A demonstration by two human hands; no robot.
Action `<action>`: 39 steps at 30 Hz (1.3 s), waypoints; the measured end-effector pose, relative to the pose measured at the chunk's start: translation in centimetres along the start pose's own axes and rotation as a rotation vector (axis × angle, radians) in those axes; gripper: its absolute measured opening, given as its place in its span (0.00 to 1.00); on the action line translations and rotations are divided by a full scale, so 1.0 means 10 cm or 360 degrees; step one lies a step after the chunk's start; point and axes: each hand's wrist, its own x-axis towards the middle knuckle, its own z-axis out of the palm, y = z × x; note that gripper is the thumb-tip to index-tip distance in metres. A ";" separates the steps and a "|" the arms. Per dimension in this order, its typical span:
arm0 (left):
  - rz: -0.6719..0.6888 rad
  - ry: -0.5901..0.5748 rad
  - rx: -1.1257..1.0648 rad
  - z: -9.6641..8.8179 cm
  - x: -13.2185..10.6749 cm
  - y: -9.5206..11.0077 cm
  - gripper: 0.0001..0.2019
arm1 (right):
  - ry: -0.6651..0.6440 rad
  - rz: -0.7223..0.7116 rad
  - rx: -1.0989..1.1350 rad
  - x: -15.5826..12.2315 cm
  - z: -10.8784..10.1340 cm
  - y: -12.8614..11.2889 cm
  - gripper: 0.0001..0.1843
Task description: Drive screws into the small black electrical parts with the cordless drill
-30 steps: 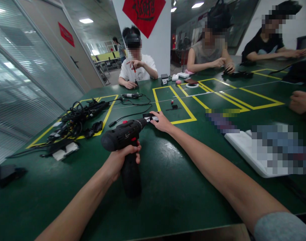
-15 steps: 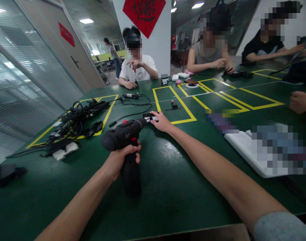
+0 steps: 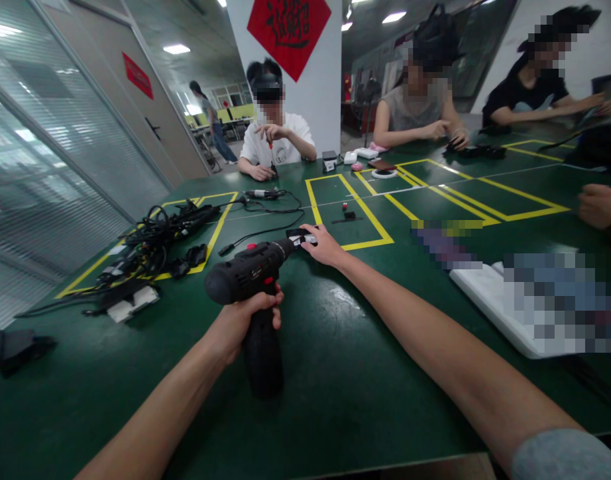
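Observation:
My left hand is wrapped around the handle of a black cordless drill with red buttons. The drill stands above the green table, its chuck pointing away towards a small black and white part. My right hand reaches forward and its fingers pinch that small part on the table, right at the drill's tip, beside a yellow taped rectangle.
A tangle of black cables and adapters lies at the left, a black block at the far left edge. A white tray sits at the right. Three other people work across the table; another person's hand rests at the right edge.
My hands and the drill have stayed almost still. The view dipped slightly, and a person in the far corridor walked to the left.

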 end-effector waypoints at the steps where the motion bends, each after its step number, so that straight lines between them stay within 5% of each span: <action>1: -0.0002 0.0000 0.0002 0.00 0.00 0.00 0.12 | -0.0001 -0.0002 0.0002 0.00 0.00 0.00 0.28; 39: 0.0001 0.0042 0.0010 0.06 -0.02 0.04 0.13 | -0.0019 0.0016 0.0017 0.01 -0.01 0.01 0.27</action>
